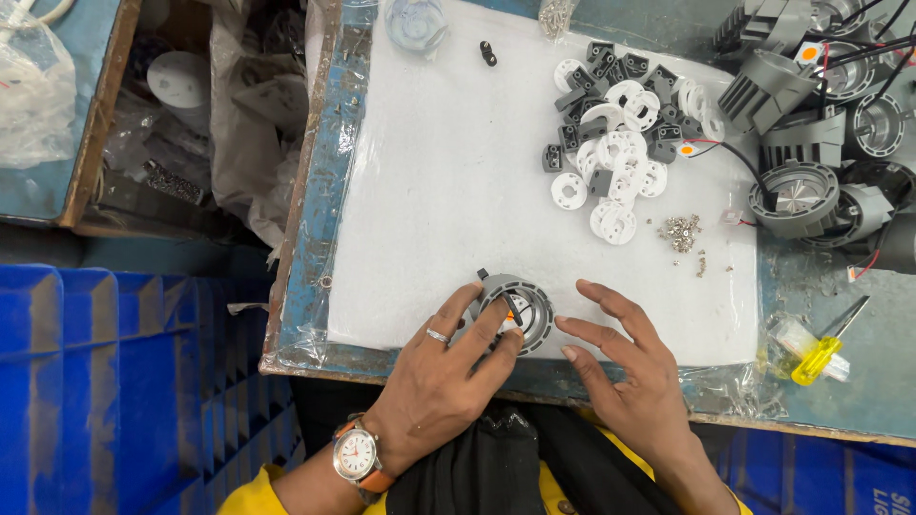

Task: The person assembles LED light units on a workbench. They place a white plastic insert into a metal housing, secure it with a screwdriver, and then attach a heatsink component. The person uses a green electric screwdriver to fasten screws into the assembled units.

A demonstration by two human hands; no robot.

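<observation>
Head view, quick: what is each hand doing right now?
Left hand: fingers closed on the round grey housing, holding it on the white mat.
Right hand: open, fingers spread beside the housing, holding nothing.

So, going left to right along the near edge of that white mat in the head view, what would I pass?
Blue crate → wristwatch → left hand → grey round housing → right hand → yellow-handled screwdriver.
</observation>
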